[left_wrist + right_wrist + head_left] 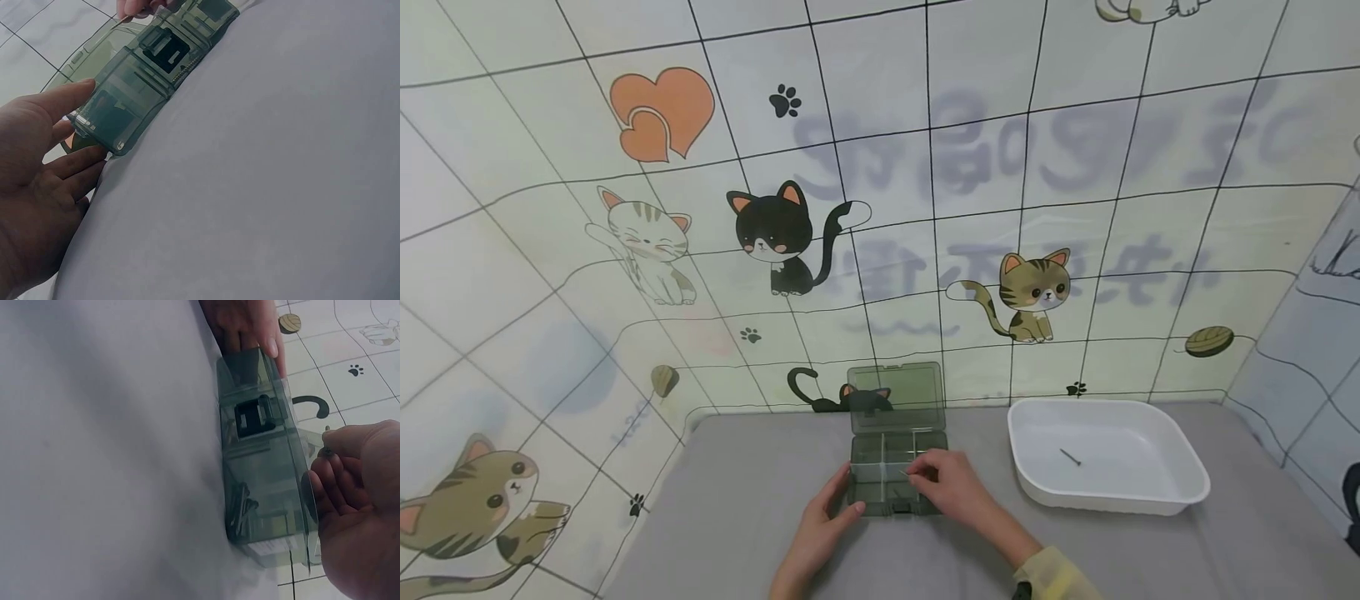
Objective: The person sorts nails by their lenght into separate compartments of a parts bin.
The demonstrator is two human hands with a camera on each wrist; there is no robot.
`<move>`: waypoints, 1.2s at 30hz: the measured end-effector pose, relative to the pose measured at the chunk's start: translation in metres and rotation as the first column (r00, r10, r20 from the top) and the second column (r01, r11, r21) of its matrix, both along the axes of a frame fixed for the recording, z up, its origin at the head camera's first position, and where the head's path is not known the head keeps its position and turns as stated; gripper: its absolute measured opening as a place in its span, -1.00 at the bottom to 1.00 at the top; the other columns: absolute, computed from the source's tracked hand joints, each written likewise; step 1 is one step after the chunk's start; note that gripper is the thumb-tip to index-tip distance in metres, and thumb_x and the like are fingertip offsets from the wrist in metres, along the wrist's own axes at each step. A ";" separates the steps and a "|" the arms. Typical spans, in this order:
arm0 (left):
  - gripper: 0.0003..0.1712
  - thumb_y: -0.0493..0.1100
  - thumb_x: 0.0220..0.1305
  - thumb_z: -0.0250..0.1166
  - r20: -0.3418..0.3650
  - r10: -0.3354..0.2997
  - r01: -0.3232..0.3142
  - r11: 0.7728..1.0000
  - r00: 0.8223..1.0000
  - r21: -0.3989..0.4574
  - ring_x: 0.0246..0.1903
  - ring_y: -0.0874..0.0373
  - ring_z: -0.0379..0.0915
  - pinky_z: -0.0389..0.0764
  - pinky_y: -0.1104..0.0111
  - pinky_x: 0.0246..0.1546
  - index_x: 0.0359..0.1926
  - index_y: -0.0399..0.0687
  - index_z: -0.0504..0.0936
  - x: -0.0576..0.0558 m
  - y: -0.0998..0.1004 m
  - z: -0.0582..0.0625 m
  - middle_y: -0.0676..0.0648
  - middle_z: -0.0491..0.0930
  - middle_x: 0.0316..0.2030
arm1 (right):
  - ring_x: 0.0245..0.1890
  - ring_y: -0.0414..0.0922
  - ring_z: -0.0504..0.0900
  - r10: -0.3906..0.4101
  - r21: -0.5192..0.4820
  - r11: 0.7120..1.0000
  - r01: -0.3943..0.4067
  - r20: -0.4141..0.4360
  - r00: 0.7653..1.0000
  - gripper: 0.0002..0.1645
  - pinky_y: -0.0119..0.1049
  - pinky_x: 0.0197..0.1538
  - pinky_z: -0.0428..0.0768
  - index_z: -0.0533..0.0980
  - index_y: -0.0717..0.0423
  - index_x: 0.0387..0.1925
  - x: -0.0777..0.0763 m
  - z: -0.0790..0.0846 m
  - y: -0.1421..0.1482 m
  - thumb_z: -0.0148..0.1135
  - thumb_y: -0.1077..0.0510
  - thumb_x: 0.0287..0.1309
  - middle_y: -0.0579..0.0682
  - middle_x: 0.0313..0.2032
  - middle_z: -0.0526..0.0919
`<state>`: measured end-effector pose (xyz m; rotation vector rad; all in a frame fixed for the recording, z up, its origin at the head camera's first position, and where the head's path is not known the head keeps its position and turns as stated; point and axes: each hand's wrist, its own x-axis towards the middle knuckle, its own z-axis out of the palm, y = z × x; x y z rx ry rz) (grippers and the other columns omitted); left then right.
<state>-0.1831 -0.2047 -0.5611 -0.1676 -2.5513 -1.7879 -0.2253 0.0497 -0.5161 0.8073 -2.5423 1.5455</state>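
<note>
A translucent green compartment box (868, 497) stands on the table with its lid (917, 392) raised. My left hand (820, 521) rests against the left end of the box; its thumb touches the near corner and its fairly straight fingers lie along the side. Above the right part of the box, my right hand (951, 487) pinches a small metal screw (327, 450) between thumb and fingertips. Several metal screws (240, 506) lie inside the box at the right front, seen through the wall. The black latch (167, 50) is at the middle of the front.
To the right stands a white tray (1112, 497) holding one screw (1070, 457). A grey cloth (737, 483) covers the table. Behind it hangs a tile-patterned sheet (895, 317) with cartoon cats, close to the raised lid.
</note>
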 end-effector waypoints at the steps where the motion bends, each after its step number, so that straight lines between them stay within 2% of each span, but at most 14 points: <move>1: -0.23 -0.11 0.39 0.38 -0.001 -0.001 0.001 1.000 1.000 -0.001 0.46 -0.19 0.18 0.18 0.29 0.43 0.52 -0.18 0.31 0.000 0.000 0.000 -0.31 0.33 0.43 | -0.37 -0.28 0.60 0.000 0.000 1.000 0.000 -0.006 1.000 -0.95 -0.36 -0.30 0.61 0.71 0.25 -0.26 0.000 0.000 -0.001 0.39 0.34 0.24 -0.07 -0.31 0.71; 8: -0.23 -0.13 0.39 0.38 0.008 -0.011 0.011 1.000 1.000 0.020 0.47 -0.18 0.17 0.17 0.30 0.44 0.52 -0.16 0.31 -0.001 0.001 0.002 -0.31 0.33 0.44 | -0.35 -0.30 0.61 -0.006 -0.005 1.000 0.006 -0.005 1.000 -0.92 -0.36 -0.26 0.64 0.72 0.24 -0.24 0.000 0.000 -0.007 0.39 0.34 0.22 -0.12 -0.31 0.69; 13: -0.22 -0.12 0.39 0.38 0.007 -0.009 0.009 1.000 1.000 0.004 0.46 -0.21 0.19 0.18 0.18 0.46 0.52 -0.18 0.31 -0.001 0.001 0.003 -0.32 0.34 0.43 | -0.30 -0.24 0.66 0.007 -0.026 1.000 -0.007 0.009 1.000 -0.92 -0.34 -0.21 0.67 0.73 0.24 -0.23 0.001 0.004 0.001 0.39 0.33 0.24 -0.10 -0.27 0.71; 17: -0.22 -0.11 0.39 0.38 0.013 -0.004 0.004 1.000 1.000 -0.005 0.47 -0.21 0.18 0.16 0.06 0.47 0.52 -0.18 0.30 -0.001 0.001 0.003 -0.32 0.33 0.44 | -0.28 -0.26 0.67 0.002 -0.005 1.000 -0.002 -0.004 1.000 -0.92 -0.36 -0.21 0.68 0.73 0.20 -0.22 0.000 0.007 0.015 0.39 0.30 0.27 -0.10 -0.26 0.73; 22: -0.21 -0.12 0.38 0.39 0.023 0.003 -0.003 1.000 1.000 -0.007 0.46 -0.20 0.19 0.14 -0.06 0.46 0.53 -0.17 0.30 -0.001 0.001 0.003 -0.30 0.33 0.44 | -0.33 -0.28 0.65 -0.044 0.006 0.999 0.044 -0.074 0.996 -0.94 -0.35 -0.26 0.67 0.73 0.15 -0.25 0.000 0.011 0.040 0.40 0.30 0.25 -0.07 -0.31 0.75; 27: -0.20 -0.11 0.37 0.39 0.030 0.000 0.000 1.000 1.000 -0.003 0.46 -0.19 0.20 0.14 -0.11 0.45 0.53 -0.15 0.29 -0.001 0.000 0.002 -0.29 0.33 0.44 | -0.29 -0.26 0.68 -0.130 0.032 0.991 0.131 -0.030 0.991 -0.91 -0.33 -0.21 0.68 0.73 0.08 -0.23 0.008 0.019 0.067 0.41 0.28 0.24 -0.11 -0.26 0.76; 31: -0.20 -0.11 0.37 0.39 0.029 0.000 0.000 1.000 1.000 0.007 0.46 -0.19 0.19 0.15 -0.07 0.46 0.53 -0.16 0.29 -0.001 0.000 0.002 -0.30 0.33 0.44 | -0.28 -0.26 0.68 -0.216 0.062 0.974 0.216 -0.009 0.976 -0.89 -0.32 -0.19 0.67 0.74 0.03 -0.23 0.010 0.024 0.089 0.43 0.28 0.23 -0.18 -0.27 0.75; 36: -0.20 -0.11 0.37 0.40 0.034 0.004 -0.005 1.000 0.999 0.011 0.47 -0.19 0.18 0.17 0.03 0.46 0.53 -0.16 0.30 0.000 0.000 0.002 -0.30 0.33 0.44 | -0.30 -0.24 0.67 -0.272 0.082 0.958 0.274 -0.028 0.962 -0.86 -0.33 -0.23 0.65 0.73 0.04 -0.23 0.009 0.026 0.116 0.42 0.32 0.21 -0.15 -0.27 0.76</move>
